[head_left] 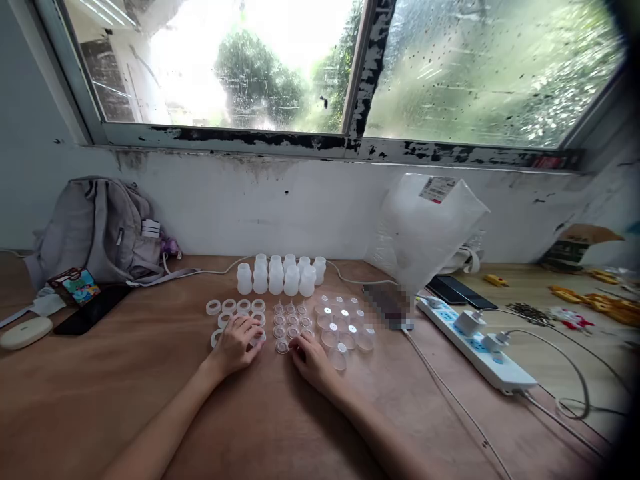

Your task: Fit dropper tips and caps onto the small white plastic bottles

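Observation:
My left hand point(236, 347) lies over the front of a group of white plastic rings point(213, 307), its fingers stretched out and partly covering several of them. Just right of it stand rows of small clear silicone nipples point(282, 346) with thin pointed tips. At the front right corner of those rows rests my right hand point(314, 363), its fingers loosely bent and apart, with nothing visible in them. Beyond my right fingers are clear domed caps point(338, 358). Behind these groups, frosted white bottles point(291, 280) stand upright in a cluster.
A grey backpack point(100, 230) leans on the wall at left, near a black phone point(93, 311). On the right stand a white plastic bag point(423, 227) and a power strip point(480, 347) with chargers. A white cable point(440, 383) runs across the brown tabletop point(260, 427).

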{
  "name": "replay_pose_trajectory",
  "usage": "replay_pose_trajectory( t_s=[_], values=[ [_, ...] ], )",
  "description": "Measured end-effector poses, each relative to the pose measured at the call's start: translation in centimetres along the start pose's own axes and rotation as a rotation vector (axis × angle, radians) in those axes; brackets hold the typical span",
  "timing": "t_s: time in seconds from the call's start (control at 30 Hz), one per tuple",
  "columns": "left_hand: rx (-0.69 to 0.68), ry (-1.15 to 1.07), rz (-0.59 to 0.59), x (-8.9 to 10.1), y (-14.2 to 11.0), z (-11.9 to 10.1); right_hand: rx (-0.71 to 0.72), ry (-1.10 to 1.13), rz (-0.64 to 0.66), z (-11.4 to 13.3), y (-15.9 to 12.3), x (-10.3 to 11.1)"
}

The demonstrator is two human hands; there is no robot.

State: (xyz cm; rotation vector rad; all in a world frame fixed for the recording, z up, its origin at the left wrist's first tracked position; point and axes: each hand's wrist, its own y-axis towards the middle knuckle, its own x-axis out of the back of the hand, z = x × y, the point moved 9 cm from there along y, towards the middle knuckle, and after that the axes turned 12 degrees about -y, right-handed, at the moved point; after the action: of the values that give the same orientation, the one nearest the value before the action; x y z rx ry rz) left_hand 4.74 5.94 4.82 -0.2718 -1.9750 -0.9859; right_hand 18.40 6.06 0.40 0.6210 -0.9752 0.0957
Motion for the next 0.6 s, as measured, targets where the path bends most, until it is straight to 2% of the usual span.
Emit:
replay_pose_trajectory(
  t_s=[0.33, 0.47, 0.6],
  values=[
    [0.004, 0.051, 0.044, -0.8, -0.4, 0.7, -0.011, -0.005, -0.026, -0.2, 0.2, -0.2],
    [-0.048, 0.009, 0.082, -1.2, -0.5, 0.2, 0.009, -0.022, -0.021, 0.1, 0.2, -0.2],
    [-0.07, -0.069, 0.058, -0.8, -0.4, -0.4, 0.016, -0.046, -0.022, 0.6, 0.3, -0.3]
  ],
)
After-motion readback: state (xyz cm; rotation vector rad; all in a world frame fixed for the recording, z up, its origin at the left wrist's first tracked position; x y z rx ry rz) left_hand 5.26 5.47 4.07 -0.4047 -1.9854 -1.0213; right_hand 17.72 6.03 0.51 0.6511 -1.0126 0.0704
